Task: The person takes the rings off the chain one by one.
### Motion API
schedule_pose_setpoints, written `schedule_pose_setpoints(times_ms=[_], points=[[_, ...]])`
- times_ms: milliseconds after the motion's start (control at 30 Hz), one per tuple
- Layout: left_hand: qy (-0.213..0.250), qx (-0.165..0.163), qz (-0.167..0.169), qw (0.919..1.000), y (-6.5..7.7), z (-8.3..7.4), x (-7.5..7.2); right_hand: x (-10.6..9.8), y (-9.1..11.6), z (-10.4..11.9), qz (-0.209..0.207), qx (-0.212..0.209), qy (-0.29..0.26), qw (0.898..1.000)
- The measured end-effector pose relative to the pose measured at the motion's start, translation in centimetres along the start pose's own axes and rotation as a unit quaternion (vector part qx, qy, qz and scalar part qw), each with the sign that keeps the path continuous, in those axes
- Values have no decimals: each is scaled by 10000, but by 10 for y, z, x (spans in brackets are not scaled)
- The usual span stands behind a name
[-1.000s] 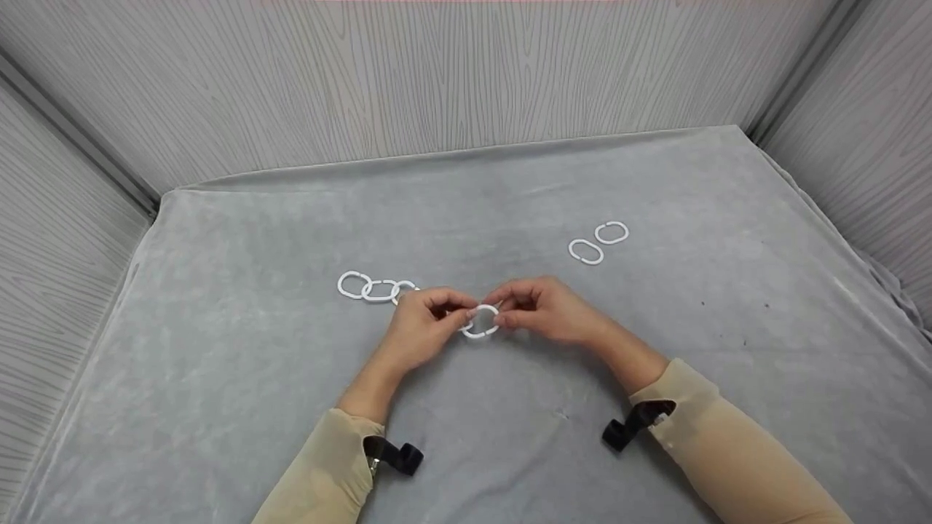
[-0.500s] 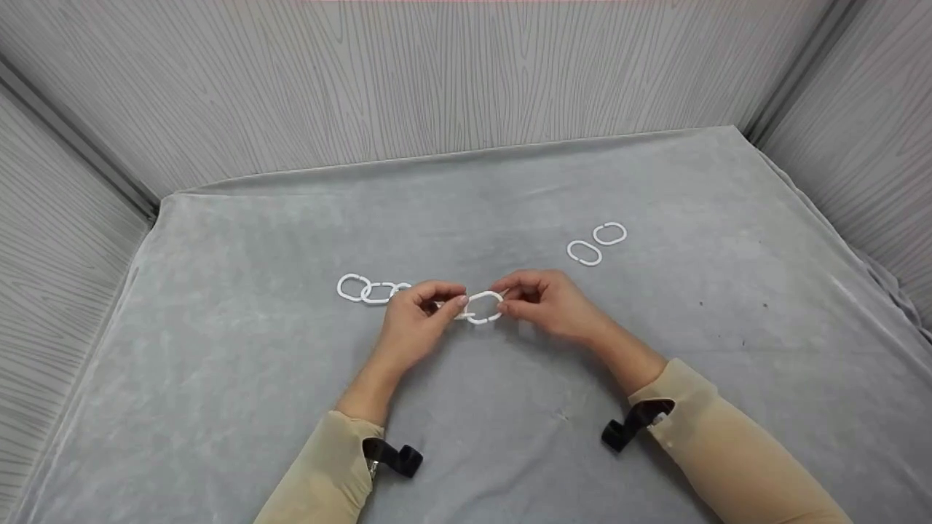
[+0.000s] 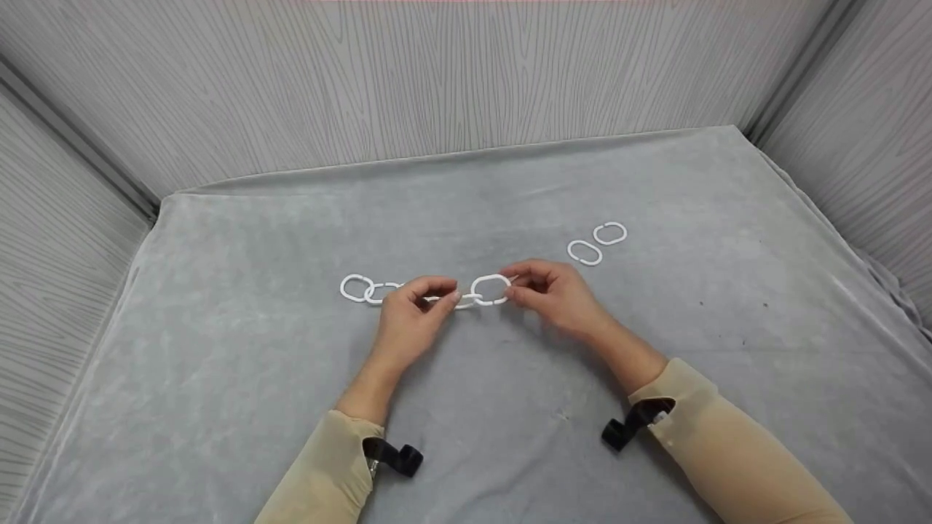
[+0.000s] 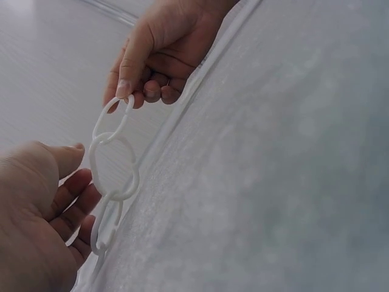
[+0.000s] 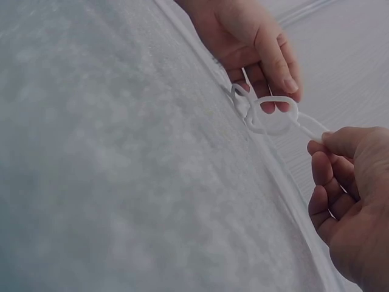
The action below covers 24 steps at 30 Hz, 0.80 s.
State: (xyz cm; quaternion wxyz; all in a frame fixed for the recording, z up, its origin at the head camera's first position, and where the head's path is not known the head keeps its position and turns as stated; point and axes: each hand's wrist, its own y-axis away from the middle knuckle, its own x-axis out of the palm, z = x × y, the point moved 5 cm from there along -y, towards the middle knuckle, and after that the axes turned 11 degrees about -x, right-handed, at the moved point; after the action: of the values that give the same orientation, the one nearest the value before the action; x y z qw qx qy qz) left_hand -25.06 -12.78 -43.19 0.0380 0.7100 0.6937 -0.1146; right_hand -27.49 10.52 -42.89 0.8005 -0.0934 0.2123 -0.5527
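A chain of white oval plastic links runs leftward from my right hand (image 3: 557, 298), which pinches the end link (image 3: 490, 276) between thumb and fingertips. The end link hooks through its neighbour (image 4: 92, 161), shown large in the left wrist view. My left hand (image 3: 409, 316) is around the middle of the chain; its thumb and fingers stand apart there, beside the links, without gripping. Part of the chain is hidden behind this hand in the head view. Its far-left link (image 3: 342, 289) lies on the grey cloth. Small gaps show in the links' sides.
Two loose white links (image 3: 601, 256) lie close together on the grey cloth (image 3: 255, 364), beyond my right hand. Pale wood-grain panels (image 3: 451, 80) rise behind the table and at both sides. A black camera mount (image 3: 399, 458) sits on each wrist.
The right hand has moved up and slightly right with the end link, drawing the chain straighter. The left hand has shifted a little left along it, its fingers loosening from the links.
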Motion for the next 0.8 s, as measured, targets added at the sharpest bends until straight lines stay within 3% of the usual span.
schedule_pose_setpoints(times_ms=[333,800], points=[[-212,-127,68,9997,0,1,2,-2,1,1,-67,-70,10,10000],[-651,-34,-36,9979,0,2,1,-1,1,0,-58,-114,-27,9999]])
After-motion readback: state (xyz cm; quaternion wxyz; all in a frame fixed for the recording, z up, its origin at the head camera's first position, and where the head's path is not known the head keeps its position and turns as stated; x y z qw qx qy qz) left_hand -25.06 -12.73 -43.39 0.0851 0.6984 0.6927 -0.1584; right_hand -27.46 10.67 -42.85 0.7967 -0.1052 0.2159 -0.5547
